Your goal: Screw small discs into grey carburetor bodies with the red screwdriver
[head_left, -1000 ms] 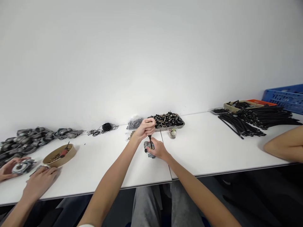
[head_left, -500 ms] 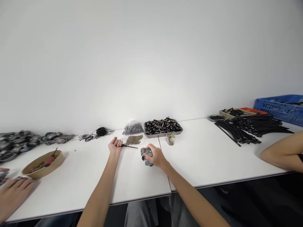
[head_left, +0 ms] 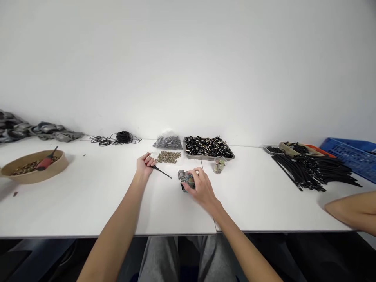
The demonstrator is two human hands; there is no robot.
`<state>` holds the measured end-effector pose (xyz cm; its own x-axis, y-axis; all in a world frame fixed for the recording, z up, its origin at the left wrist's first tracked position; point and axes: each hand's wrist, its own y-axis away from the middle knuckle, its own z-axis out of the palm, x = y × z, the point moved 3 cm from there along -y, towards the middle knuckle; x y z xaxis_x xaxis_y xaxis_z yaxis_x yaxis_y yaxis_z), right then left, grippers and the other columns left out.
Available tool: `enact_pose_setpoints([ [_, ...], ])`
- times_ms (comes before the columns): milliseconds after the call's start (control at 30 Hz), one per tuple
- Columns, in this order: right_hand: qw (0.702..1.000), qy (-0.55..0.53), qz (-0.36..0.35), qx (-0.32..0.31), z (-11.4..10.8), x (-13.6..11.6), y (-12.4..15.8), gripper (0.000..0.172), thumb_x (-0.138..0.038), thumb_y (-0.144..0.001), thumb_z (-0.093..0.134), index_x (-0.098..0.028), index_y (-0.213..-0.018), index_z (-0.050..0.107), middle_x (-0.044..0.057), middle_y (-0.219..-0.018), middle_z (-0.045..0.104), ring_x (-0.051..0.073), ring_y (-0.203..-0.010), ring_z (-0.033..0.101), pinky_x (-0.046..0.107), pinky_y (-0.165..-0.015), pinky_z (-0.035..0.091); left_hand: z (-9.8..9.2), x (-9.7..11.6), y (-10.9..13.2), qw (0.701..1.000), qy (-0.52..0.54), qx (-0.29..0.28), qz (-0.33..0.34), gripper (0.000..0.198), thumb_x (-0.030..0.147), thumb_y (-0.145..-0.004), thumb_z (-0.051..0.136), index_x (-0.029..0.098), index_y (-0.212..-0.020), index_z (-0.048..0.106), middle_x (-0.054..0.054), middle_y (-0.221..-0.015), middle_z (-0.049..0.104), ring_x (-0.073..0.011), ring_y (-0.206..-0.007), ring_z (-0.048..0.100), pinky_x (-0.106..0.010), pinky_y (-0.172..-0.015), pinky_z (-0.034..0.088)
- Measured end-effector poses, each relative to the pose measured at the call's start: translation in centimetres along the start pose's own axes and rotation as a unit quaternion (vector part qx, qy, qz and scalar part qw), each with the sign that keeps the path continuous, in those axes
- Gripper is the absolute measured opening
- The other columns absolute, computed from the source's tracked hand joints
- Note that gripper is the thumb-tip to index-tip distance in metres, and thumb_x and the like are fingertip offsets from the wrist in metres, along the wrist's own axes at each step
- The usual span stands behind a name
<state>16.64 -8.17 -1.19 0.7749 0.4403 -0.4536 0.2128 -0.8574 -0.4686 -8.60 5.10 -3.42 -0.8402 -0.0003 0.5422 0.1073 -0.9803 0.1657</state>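
Head view shows the right hand (head_left: 201, 188) cupped over a small grey metal casting (head_left: 186, 179), fingers and thumb closed on its sides. The casting sits on the white table (head_left: 88, 196) just in front of the metal tray (head_left: 205, 158) of black parts. In front of that tray and to its left, the left hand (head_left: 146, 163) lies curled around the handle of a thin black screwdriver (head_left: 161, 172). Its shaft rests flat on the table, tip towards the casting but apart from it. A heap of small brass bits (head_left: 168, 156) lies just left of the tray and a clear plastic cup (head_left: 219, 165) stands at its front edge. Handling the casting well probably calls for a firm grip low on its body, pressed to the table so it cannot rock, with its top left uncovered. The screwdriver's tip looks best kept flat and away from the fingers, and both wrists clear of the cup and the loose brass.
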Motion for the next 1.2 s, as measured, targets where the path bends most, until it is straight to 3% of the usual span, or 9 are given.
enact_pose_setpoints([
  [133,0.995,0.091,0.005,-0.028,-0.2,-2.3,0.2,0.049,-0.057,-0.084,0.058,-0.017,-0.112,0.057,0.011,-0.109,0.048,0.026,-0.098,0.052,0.039,-0.083,0.047,-0.1,-0.1,-0.1,1.000,0.009,0.006,-0.010,0.017,0.008,-0.081,0.050,0.016,-0.068,0.044,0.012,-0.042,0.014,-0.0047,-0.031,0.019,-0.020,-0.036,0.019],
  [233,0.994,0.107,0.020,-0.032,0.0,-3.2,-0.1,0.031,-0.041,-0.086,0.057,-0.016,-0.104,0.056,0.011,-0.106,0.047,0.023,-0.093,0.052,0.037,-0.080,0.048,-0.1,-0.3,-0.1,1.000,0.012,0.008,-0.016,0.017,0.008,-0.080,0.051,0.017,-0.068,0.044,0.012,-0.042,0.015,-0.0047,-0.032,0.019,-0.020,-0.036,0.019],
  [333,0.997,0.074,0.020,-0.023,0.1,-3.3,-0.2,0.021,-0.031,-0.085,0.055,-0.016,-0.099,0.055,0.009,-0.104,0.047,0.020,-0.089,0.052,0.035,-0.081,0.048,0.0,-0.4,-0.1,1.000,0.013,0.012,-0.020,0.016,0.008,-0.079,0.052,0.017,-0.069,0.043,0.012,-0.043,0.015,-0.0046,-0.032,0.019,-0.020,-0.036,0.020],
  [600,0.997,-0.064,0.024,-0.026,-1.7,-2.7,0.6,0.015,-0.029,-0.082,0.058,-0.018,-0.091,0.056,0.006,-0.104,0.050,0.015,-0.084,0.055,0.031,-0.076,0.049,0.2,-0.5,0.0,0.999,0.019,0.011,-0.029,0.017,0.006,-0.077,0.052,0.018,-0.071,0.042,0.012,-0.043,0.015,-0.0048,-0.032,0.019,-0.020,-0.035,0.020],
  [733,0.997,-0.073,0.016,0.008,-5.9,-1.8,-0.1,0.017,-0.032,-0.080,0.062,-0.018,-0.089,0.058,0.007,-0.103,0.053,0.017,-0.091,0.056,0.032,-0.080,0.049,0.2,-0.5,0.0,0.999,0.021,0.012,-0.029,0.018,0.006,-0.078,0.053,0.018,-0.071,0.041,0.013,-0.044,0.014,-0.0043,-0.032,0.019,-0.020,-0.035,0.019],
  [933,0.989,-0.013,-0.013,0.144,-16.2,1.5,-2.3,0.025,-0.033,-0.078,0.067,-0.018,-0.096,0.061,0.007,-0.101,0.059,0.015,-0.084,0.055,0.030,-0.075,0.047,0.2,-0.6,0.0,0.999,0.017,0.014,-0.032,0.017,0.005,-0.078,0.052,0.018,-0.071,0.042,0.012,-0.044,0.014,-0.0044,-0.032,0.019,-0.020,-0.036,0.020],
  [1033,0.979,0.019,0.023,0.203,-20.6,5.1,-3.2,0.030,-0.037,-0.076,0.070,-0.019,-0.099,0.061,0.006,-0.100,0.060,0.014,-0.077,0.055,0.030,-0.071,0.046,0.2,-0.5,0.1,0.999,0.011,0.014,-0.030,0.017,0.006,-0.079,0.052,0.017,-0.070,0.043,0.012,-0.043,0.015,-0.0043,-0.032,0.020,-0.020,-0.036,0.020],
  [1200,0.963,0.093,0.138,0.210,-25.2,13.5,-3.3,0.033,-0.041,-0.072,0.070,-0.021,-0.097,0.062,0.006,-0.095,0.061,0.016,-0.076,0.056,0.035,-0.075,0.047,0.4,-0.4,0.1,1.000,0.001,0.016,-0.025,0.018,0.006,-0.080,0.050,0.017,-0.068,0.043,0.012,-0.041,0.016,-0.0047,-0.032,0.020,-0.020,-0.036,0.021],
])
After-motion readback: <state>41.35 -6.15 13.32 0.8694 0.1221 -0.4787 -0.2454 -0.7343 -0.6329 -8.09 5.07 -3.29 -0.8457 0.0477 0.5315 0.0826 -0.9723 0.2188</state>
